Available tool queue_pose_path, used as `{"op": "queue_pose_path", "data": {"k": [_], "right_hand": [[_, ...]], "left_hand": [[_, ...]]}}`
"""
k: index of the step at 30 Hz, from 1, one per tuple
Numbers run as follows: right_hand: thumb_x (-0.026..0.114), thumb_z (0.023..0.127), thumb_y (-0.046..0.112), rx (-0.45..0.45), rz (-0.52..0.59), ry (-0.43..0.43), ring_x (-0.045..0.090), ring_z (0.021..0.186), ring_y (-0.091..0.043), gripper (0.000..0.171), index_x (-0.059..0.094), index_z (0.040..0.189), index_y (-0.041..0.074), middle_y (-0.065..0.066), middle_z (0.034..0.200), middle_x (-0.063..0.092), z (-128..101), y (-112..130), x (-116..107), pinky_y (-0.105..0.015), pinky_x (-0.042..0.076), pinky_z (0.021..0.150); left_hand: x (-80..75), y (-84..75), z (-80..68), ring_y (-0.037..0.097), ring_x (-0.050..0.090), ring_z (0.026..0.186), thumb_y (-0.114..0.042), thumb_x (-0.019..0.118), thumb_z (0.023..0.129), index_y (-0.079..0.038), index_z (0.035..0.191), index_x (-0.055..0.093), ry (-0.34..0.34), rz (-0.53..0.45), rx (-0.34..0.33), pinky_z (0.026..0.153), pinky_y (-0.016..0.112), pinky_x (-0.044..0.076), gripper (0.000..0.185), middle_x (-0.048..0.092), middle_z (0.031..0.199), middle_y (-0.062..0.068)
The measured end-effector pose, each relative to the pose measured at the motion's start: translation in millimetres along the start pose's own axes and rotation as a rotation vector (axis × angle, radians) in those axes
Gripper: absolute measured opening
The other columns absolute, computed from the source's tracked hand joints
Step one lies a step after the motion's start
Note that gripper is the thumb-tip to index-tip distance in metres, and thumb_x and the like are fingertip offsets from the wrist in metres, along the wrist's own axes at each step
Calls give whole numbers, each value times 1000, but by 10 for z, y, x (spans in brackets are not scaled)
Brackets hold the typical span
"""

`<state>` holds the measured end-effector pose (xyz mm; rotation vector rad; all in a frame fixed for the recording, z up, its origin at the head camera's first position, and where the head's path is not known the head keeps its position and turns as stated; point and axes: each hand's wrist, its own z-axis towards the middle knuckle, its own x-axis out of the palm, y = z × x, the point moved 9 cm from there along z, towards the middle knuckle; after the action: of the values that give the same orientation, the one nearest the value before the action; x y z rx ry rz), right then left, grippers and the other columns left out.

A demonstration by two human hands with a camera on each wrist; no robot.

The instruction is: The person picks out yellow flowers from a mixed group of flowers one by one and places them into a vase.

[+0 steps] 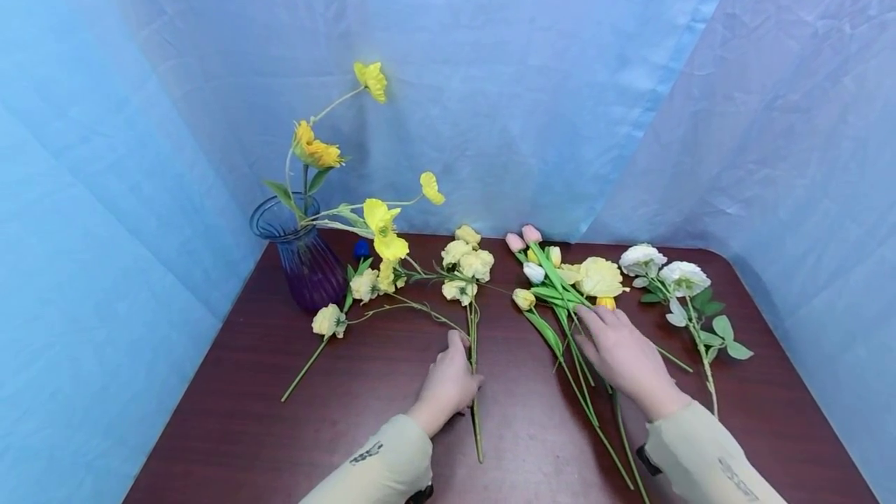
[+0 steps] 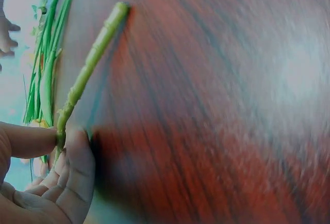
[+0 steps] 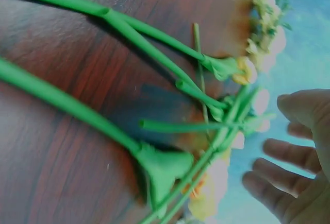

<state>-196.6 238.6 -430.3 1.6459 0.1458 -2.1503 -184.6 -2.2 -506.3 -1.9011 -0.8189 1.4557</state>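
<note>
My left hand (image 1: 455, 376) pinches the green stem (image 1: 474, 379) of a spray of pale yellow flowers (image 1: 465, 263) that lies on the dark red table (image 1: 364, 442). The left wrist view shows thumb and fingers (image 2: 72, 157) closed round that stem (image 2: 90, 62). My right hand (image 1: 612, 344) lies flat, fingers straight, over a bunch of tulips (image 1: 549, 278) with long green stems. In the right wrist view the fingers (image 3: 281, 154) are spread above the tulip stems (image 3: 154, 54), holding nothing.
A purple glass vase (image 1: 304, 263) with yellow poppies (image 1: 318, 152) stands at the back left. A second pale spray (image 1: 329, 321) lies beside it. White roses (image 1: 665, 274) lie at the right. Blue cloth walls (image 1: 525, 84) close in the table on three sides.
</note>
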Motion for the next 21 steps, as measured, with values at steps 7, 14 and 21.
{"op": "queue_pose_path", "data": {"k": [7,14,21], "right_hand": [[74,94,13,-57,-108,27,61,104,-43,45,61,135,0,-20,119,66,202,80,305,-58,49,83],[63,96,4,-48,-132,61,61,83,-31,7,66,92,9,-7,86,68,261,134,444,-45,37,70],[57,96,-4,-64,-68,-25,63,71,-24,17,62,89,10,-2,76,65,193,145,331,-37,31,67]], "left_hand": [[54,73,-25,26,63,40,7,69,89,6,126,47,120,-274,-42,41,40,55,43,65,74,9],[51,121,-27,29,65,42,4,60,90,7,110,53,138,-334,-43,42,40,55,21,66,76,14],[5,157,-31,26,64,41,3,63,91,5,104,54,138,-342,-68,44,40,56,16,65,78,16]]}}
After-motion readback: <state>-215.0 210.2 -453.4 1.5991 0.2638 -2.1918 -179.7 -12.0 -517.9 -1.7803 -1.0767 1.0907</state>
